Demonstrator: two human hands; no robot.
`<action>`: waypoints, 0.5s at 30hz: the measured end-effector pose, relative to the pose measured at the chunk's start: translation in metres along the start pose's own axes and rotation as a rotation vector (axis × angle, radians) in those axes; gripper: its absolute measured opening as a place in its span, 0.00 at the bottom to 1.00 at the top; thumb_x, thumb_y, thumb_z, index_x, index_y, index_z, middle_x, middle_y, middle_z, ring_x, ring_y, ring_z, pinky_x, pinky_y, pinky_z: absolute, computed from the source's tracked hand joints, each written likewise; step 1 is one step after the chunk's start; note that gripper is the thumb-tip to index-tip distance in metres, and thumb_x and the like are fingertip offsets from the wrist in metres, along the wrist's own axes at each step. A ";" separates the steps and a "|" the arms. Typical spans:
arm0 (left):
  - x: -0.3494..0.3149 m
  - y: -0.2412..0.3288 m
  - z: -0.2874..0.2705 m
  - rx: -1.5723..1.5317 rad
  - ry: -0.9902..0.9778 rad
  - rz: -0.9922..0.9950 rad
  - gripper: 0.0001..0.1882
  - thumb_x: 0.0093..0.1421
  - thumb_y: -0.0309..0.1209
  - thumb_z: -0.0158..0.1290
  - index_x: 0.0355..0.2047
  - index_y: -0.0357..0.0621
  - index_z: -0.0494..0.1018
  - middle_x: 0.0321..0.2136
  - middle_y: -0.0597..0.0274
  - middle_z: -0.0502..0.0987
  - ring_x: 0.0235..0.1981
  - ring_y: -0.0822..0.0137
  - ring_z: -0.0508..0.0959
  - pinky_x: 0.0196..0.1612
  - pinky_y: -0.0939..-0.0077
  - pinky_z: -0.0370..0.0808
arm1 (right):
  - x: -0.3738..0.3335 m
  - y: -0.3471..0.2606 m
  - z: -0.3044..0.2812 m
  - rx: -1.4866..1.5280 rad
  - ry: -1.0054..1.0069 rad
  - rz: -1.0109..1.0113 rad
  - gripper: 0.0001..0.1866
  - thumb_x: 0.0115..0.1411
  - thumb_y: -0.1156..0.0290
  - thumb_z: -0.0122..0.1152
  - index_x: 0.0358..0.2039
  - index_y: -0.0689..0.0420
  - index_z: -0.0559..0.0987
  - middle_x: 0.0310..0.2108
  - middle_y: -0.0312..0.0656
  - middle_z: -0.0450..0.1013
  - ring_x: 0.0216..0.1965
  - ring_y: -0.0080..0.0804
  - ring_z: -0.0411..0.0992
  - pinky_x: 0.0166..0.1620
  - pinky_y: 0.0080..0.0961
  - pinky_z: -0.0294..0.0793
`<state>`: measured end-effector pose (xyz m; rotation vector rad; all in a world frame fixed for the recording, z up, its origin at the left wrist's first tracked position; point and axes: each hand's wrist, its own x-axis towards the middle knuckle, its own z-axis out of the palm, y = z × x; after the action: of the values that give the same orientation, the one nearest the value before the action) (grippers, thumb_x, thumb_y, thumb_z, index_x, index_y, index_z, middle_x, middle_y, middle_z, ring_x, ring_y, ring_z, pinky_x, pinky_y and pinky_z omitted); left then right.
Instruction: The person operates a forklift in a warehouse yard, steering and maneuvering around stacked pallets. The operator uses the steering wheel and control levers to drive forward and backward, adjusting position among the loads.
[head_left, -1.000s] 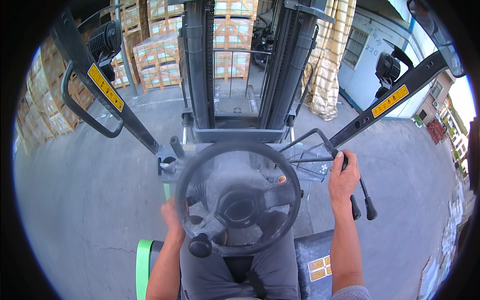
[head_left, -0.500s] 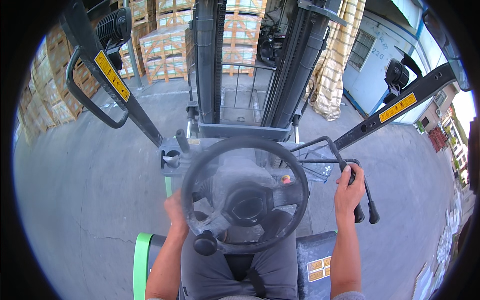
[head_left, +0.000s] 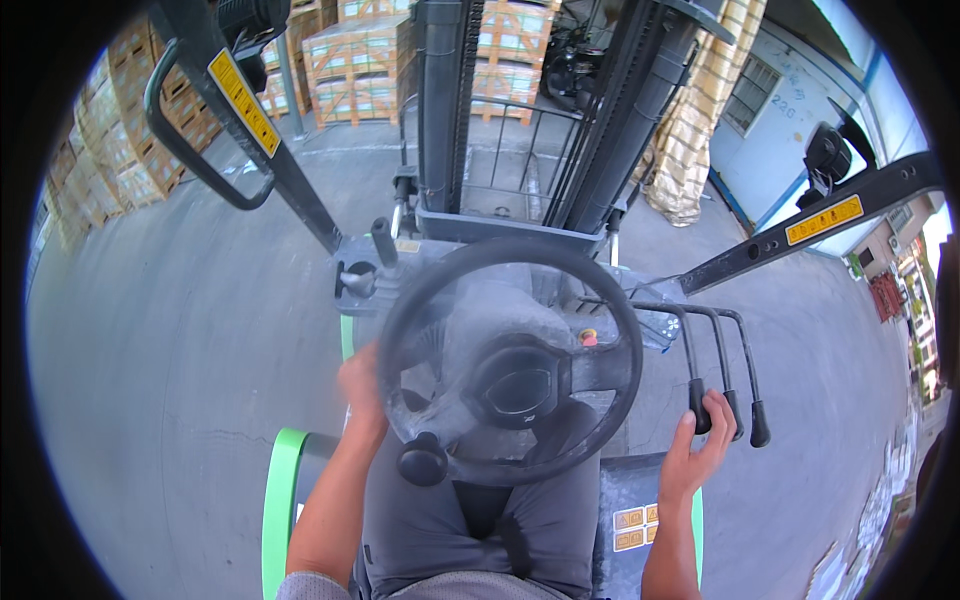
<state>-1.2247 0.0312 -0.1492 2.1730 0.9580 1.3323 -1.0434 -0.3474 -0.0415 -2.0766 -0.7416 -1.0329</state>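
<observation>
A black steering wheel (head_left: pixel 628 335) with a round spinner knob (head_left: pixel 422 459) at its lower left fills the middle. Just outside the wheel's left rim is my left hand (head_left: pixel 362 385), blurred; the rim stands in front of it and its fingers are partly hidden, so I cannot tell what it touches. On the right, several black control levers with dark grips stand in a row. My right hand (head_left: pixel 698 448) has its thumb and fingers about the grip of the leftmost lever (head_left: pixel 698 400), beside the neighbouring lever (head_left: pixel 726 350).
Ahead rises the forklift mast (head_left: pixel 440 130), with wooden crates (head_left: pixel 360 70) stacked beyond it. A striped curtain (head_left: pixel 690 130) hangs by a pale blue wall (head_left: pixel 760 150). Black posts slant on both sides, the left one with a grab handle (head_left: pixel 165 130). A red button (head_left: pixel 589 338) sits behind the wheel.
My right hand has come back toward me, and the lever grip in its fingers has moved nearer, in line with the others. The view has shifted slightly. My left hand stays beside the wheel.
</observation>
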 end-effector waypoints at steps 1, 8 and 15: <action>-0.003 -0.001 -0.002 0.145 -0.130 -0.036 0.09 0.64 0.28 0.53 0.36 0.39 0.82 0.26 0.52 0.83 0.25 0.57 0.83 0.28 0.62 0.75 | -0.005 -0.012 -0.004 0.087 -0.022 0.014 0.15 0.62 0.75 0.62 0.49 0.64 0.75 0.51 0.53 0.72 0.52 0.51 0.70 0.55 0.44 0.70; 0.002 0.014 0.014 0.013 0.115 0.074 0.20 0.67 0.37 0.57 0.18 0.42 0.76 0.17 0.51 0.77 0.16 0.49 0.76 0.21 0.57 0.71 | -0.016 -0.161 0.020 0.640 -0.753 -0.577 0.24 0.53 0.64 0.72 0.50 0.57 0.78 0.57 0.46 0.72 0.59 0.50 0.69 0.61 0.48 0.69; 0.011 0.033 0.015 0.194 0.057 -0.003 0.23 0.67 0.43 0.56 0.15 0.49 0.75 0.16 0.54 0.77 0.16 0.50 0.78 0.21 0.58 0.74 | 0.030 -0.237 0.103 0.589 -0.580 -1.201 0.12 0.51 0.70 0.61 0.37 0.59 0.82 0.37 0.42 0.75 0.46 0.40 0.73 0.54 0.43 0.72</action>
<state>-1.1967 0.0167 -0.1280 2.2836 1.1555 1.3566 -1.1565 -0.1196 0.0150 -1.2788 -2.4051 -0.5585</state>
